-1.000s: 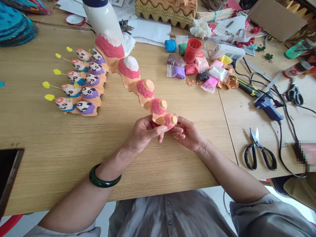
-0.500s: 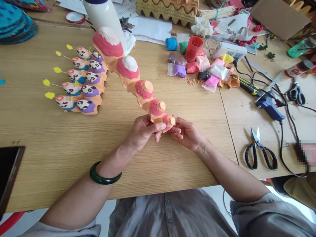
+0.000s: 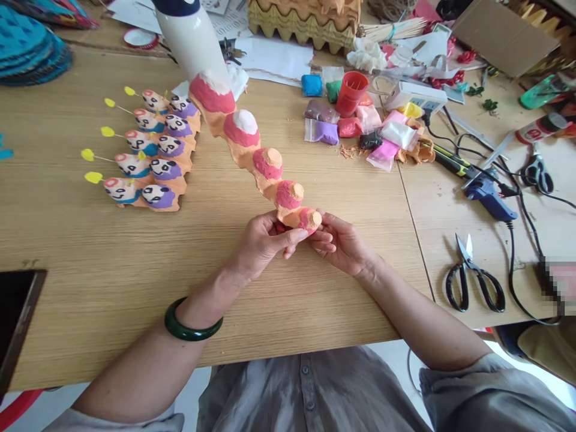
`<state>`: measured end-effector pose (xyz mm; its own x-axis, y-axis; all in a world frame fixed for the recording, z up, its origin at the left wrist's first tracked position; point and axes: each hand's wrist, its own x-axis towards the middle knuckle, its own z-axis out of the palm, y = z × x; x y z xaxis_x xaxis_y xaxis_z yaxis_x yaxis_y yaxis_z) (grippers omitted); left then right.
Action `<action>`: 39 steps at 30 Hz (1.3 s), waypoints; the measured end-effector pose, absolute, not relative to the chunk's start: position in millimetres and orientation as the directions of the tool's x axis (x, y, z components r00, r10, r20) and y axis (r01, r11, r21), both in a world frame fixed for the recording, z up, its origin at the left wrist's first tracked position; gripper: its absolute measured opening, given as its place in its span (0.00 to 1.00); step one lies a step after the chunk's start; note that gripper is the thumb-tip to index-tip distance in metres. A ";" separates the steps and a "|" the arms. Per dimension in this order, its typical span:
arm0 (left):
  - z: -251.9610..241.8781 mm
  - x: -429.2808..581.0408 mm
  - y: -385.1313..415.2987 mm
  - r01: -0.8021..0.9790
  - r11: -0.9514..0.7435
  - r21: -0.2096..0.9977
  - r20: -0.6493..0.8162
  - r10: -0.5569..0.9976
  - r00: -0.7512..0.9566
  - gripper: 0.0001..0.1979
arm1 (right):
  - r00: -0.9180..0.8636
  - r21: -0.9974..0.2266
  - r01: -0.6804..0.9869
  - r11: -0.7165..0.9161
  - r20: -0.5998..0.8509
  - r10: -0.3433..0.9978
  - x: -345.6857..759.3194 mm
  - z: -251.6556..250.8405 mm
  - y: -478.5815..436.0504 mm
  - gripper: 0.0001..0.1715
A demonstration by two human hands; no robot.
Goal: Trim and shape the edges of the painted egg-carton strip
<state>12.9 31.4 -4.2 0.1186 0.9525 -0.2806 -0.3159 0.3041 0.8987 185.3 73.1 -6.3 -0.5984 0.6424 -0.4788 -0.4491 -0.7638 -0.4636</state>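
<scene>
An orange egg-carton strip (image 3: 243, 157) slants away from me above the table, its bumps coated in pink clay. White caps top the two far bumps; the nearer tips are bare orange. At the near end, my left hand (image 3: 261, 247) grips the strip, thumb on the last bump and fingers underneath. My right hand (image 3: 344, 245) is curled against that same end from the right, its fingertips partly hidden behind it. To the left stands a finished-looking egg-carton piece (image 3: 182, 198) with painted faces, blue and purple clay, and yellow-tipped sticks.
Bagged coloured clay (image 3: 321, 131) lies around a red cup (image 3: 351, 95). Black-handled scissors (image 3: 468, 270), a blue glue gun (image 3: 488, 195) and cables are on the right. A white bottle (image 3: 193, 42) and stacked egg trays (image 3: 303, 27) stand at the back; a dark-screened device (image 3: 18, 318) is at left.
The strip's far end has dropped lower and swung slightly right in view. Both hands keep their places at its near end.
</scene>
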 end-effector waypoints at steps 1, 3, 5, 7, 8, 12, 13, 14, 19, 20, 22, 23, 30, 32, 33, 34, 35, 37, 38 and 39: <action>-4.9 12.5 31.1 -0.300 0.300 0.906 -0.279 0.954 0.110 0.14 | -0.601 -0.462 -0.444 -0.767 -0.481 0.638 185.0 -6.6 72.4 0.13; -5.2 11.3 30.7 -0.283 0.295 0.913 -0.272 0.955 0.116 0.14 | -0.609 -0.456 -0.433 -0.778 -0.488 0.625 184.7 -6.2 71.6 0.12; -4.6 10.3 30.9 -0.283 0.275 0.919 -0.248 0.961 0.125 0.14 | -0.613 -0.456 -0.425 -0.782 -0.491 0.619 185.1 -5.1 71.9 0.12; -3.5 10.0 31.4 -0.296 0.252 0.921 -0.220 0.966 0.137 0.14 | -0.611 -0.464 -0.423 -0.778 -0.488 0.623 185.9 -4.3 72.9 0.13; -3.2 10.0 31.7 -0.305 0.246 0.920 -0.210 0.967 0.145 0.13 | -0.611 -0.469 -0.423 -0.775 -0.484 0.626 186.3 -4.1 73.5 0.14; -4.5 9.9 32.7 -0.333 0.241 0.911 -0.199 0.967 0.158 0.10 | -0.619 -0.501 -0.423 -0.755 -0.448 0.645 186.7 -5.1 73.1 0.14; -5.2 9.9 32.8 -0.329 0.240 0.913 -0.200 0.968 0.152 0.10 | -0.626 -0.511 -0.417 -0.752 -0.439 0.645 186.5 -5.4 72.4 0.13; -5.8 9.9 32.8 -0.322 0.238 0.916 -0.200 0.969 0.146 0.10 | -0.633 -0.519 -0.409 -0.750 -0.431 0.644 186.3 -5.7 71.6 0.13; -5.4 10.8 32.3 -0.308 0.245 0.920 -0.212 0.968 0.136 0.09 | -0.643 -0.537 -0.374 -0.756 -0.437 0.629 185.4 -5.4 69.2 0.14; -5.2 11.0 32.2 -0.312 0.250 0.917 -0.218 0.967 0.134 0.08 | -0.643 -0.535 -0.369 -0.760 -0.443 0.624 185.3 -5.2 69.2 0.14; -5.2 11.2 32.4 -0.330 0.253 0.909 -0.220 0.966 0.135 0.08 | -0.646 -0.527 -0.362 -0.768 -0.452 0.615 185.1 -4.5 69.5 0.15; -5.4 11.2 32.5 -0.343 0.252 0.905 -0.217 0.966 0.138 0.08 | -0.645 -0.522 -0.365 -0.771 -0.455 0.614 185.0 -4.1 69.9 0.15; -3.6 10.2 33.7 -0.443 0.292 0.848 -0.213 0.952 0.220 0.14 | -0.623 -0.467 -0.417 -0.780 -0.478 0.619 184.4 -1.5 74.6 0.21; -2.9 10.0 33.4 -0.436 0.294 0.851 -0.212 0.951 0.226 0.13 | -0.610 -0.463 -0.433 -0.773 -0.481 0.630 184.8 -1.9 75.2 0.19; -2.9 10.0 33.2 -0.422 0.288 0.859 -0.213 0.953 0.217 0.12 | -0.609 -0.464 -0.433 -0.773 -0.482 0.630 185.0 -2.1 75.2 0.18; -3.1 10.2 33.0 -0.406 0.282 0.869 -0.214 0.955 0.206 0.12 | -0.608 -0.468 -0.431 -0.771 -0.481 0.632 185.3 -2.3 75.0 0.18; -3.6 10.5 32.9 -0.388 0.277 0.879 -0.217 0.957 0.193 0.12 | -0.610 -0.474 -0.427 -0.770 -0.478 0.632 185.6 -2.5 74.7 0.18; -4.7 11.4 32.6 -0.360 0.269 0.894 -0.223 0.961 0.164 0.12 | -0.615 -0.493 -0.418 -0.763 -0.466 0.637 186.0 -2.5 73.6 0.17; -5.2 11.8 32.5 -0.349 0.265 0.899 -0.226 0.963 0.149 0.13 | -0.615 -0.502 -0.416 -0.758 -0.458 0.642 186.0 -2.6 73.0 0.17; -5.6 12.2 32.4 -0.339 0.262 0.904 -0.229 0.964 0.134 0.13 | -0.616 -0.511 -0.417 -0.752 -0.450 0.647 185.9 -2.7 72.3 0.17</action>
<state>12.2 32.4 -5.6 0.1337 0.9641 -0.2294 -0.3386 0.2620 0.9037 185.9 72.3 -2.7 -0.6156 0.6468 -0.4501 -0.4166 -0.7520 -0.5109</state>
